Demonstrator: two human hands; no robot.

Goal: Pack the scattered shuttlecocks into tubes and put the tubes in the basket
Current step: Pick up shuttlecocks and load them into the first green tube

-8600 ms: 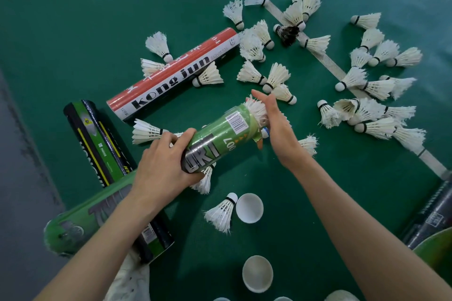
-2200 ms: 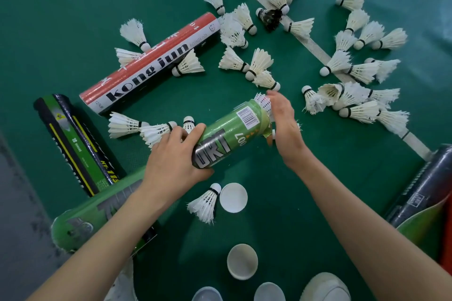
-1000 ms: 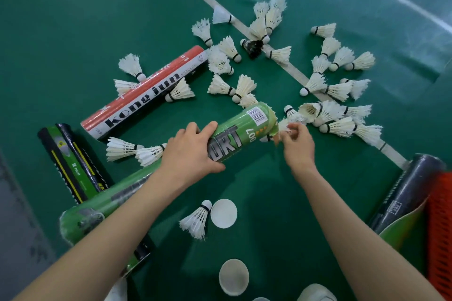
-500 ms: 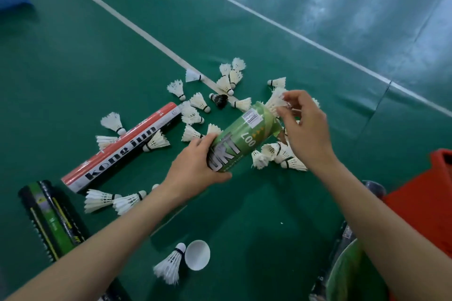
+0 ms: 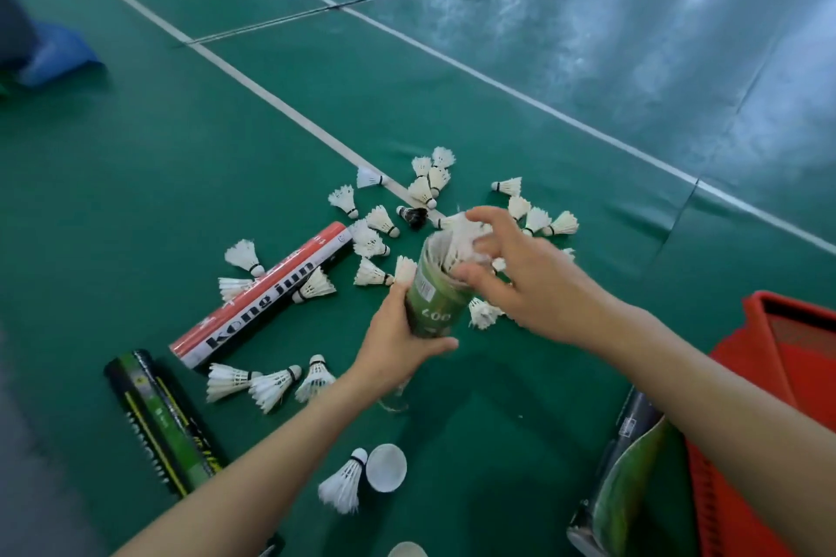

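My left hand [image 5: 398,341] grips a green tube [image 5: 432,301], now tilted nearly upright with its open mouth facing up and away. White feathers of a shuttlecock [image 5: 459,240] stick out of that mouth. My right hand [image 5: 520,280] sits at the mouth with its fingers around those feathers. Several white shuttlecocks [image 5: 373,240] lie scattered on the green floor beyond the tube, with one black shuttlecock [image 5: 412,216] among them. Three more shuttlecocks [image 5: 271,382] lie to the left, and a single shuttlecock [image 5: 344,482] lies near me. The red basket [image 5: 769,375] is at the right edge.
A red and white "Kong jun" tube [image 5: 262,294] lies on the floor at left, a black and green tube [image 5: 160,416] below it. Dark tubes [image 5: 619,466] lean beside the basket. A white cap [image 5: 386,467] lies near me. White court lines cross the floor; a blue object [image 5: 49,59] lies far left.
The view has lifted to show more court. My left hand has tipped the green tube from slanted to nearly upright, and my right hand has moved over its mouth onto the feathers.
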